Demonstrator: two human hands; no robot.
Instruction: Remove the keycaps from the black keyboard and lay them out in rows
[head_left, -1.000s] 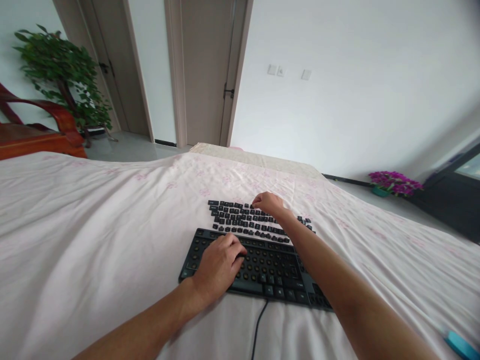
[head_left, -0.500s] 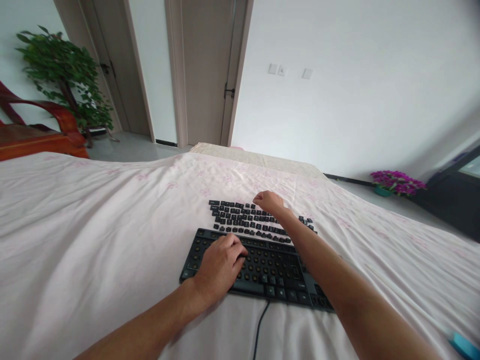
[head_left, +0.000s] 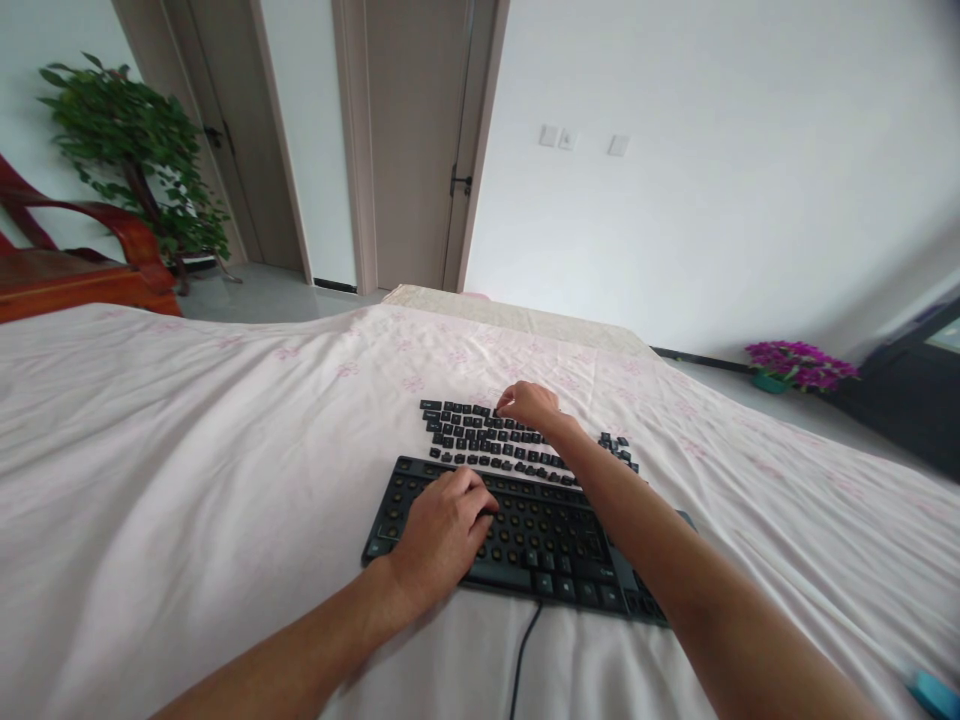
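A black keyboard base [head_left: 555,545] lies on the pale pink bedsheet [head_left: 187,450], most of its keycaps off and yellow switch stems showing. Its cable [head_left: 520,660] runs toward me. My left hand [head_left: 442,530] rests on the base's left half, fingers curled down on it. Beyond the base, loose black keycaps [head_left: 472,435] are laid out in rows on the sheet. My right hand [head_left: 529,405] reaches over their far rows with fingertips pinched down among them; I cannot tell whether a cap is between the fingers.
Closed doors [head_left: 409,140] and a white wall stand beyond the bed. A potted green plant [head_left: 127,140] and a red wooden chair [head_left: 67,260] are at left. Purple flowers [head_left: 799,365] sit on the floor at right. A turquoise object [head_left: 934,692] shows at the lower right corner.
My right hand has shifted slightly left over the far rows of keycaps. My left hand stays on the keyboard base. The view has drifted a little.
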